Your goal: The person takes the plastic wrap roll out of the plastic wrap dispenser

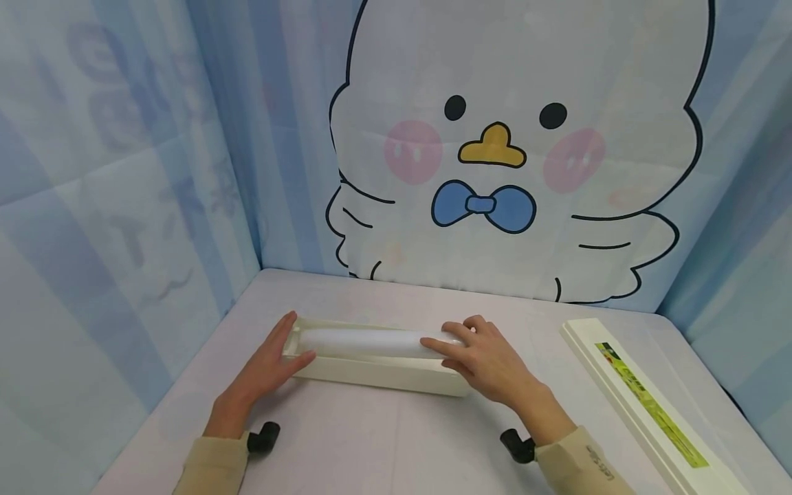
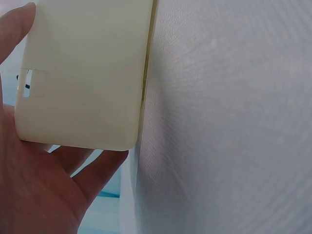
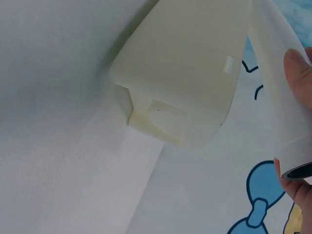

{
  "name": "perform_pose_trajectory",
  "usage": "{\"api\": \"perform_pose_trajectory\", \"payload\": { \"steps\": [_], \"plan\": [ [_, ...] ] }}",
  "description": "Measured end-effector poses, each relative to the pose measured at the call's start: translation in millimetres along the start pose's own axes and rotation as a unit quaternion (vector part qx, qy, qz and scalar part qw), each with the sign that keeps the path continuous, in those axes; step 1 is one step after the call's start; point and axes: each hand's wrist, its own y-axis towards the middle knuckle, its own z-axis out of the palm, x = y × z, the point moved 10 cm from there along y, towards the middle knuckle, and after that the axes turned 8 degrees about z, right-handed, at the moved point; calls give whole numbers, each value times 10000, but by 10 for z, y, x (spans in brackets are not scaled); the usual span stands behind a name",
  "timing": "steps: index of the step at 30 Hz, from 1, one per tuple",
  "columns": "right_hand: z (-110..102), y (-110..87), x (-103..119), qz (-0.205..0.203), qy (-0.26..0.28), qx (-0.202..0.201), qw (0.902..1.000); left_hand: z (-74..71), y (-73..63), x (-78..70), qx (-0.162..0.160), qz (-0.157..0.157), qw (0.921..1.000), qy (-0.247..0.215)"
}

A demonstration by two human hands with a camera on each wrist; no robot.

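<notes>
While your left hand (image 1: pixel 266 357) grips the left end of the long cream box (image 1: pixel 383 377), its thumb lies over the near wall and its fingers reach round the far side. The white roll (image 1: pixel 371 342) stretches rightward from beside that thumb, its left end within the box walls. Your right hand (image 1: pixel 495 357) pinches the roll's right end between thumb and fingers; the right wrist view shows that end tilted up, apart from the box. Farther right, well apart from your right hand, a long white cover (image 1: pixel 640 412) with a yellow-green label (image 1: pixel 653 405) lies on the table (image 1: pixel 371 447).
</notes>
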Motion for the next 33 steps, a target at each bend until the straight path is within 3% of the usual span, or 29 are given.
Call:
{"api": "perform_pose_trajectory", "payload": {
  "steps": [8,18,33],
  "plan": [
    [-65,-57,-58,-17,63,-107,9999,19,9,26,12,-65,10000,47],
    [-244,-185,-162,105,232,-657,9975,20,3,8,0,-11,10000,-11],
    [-377,-512,-425,872,480,-1010,9899,15,1,23,33,-130,9999,-46]
  ]
}}
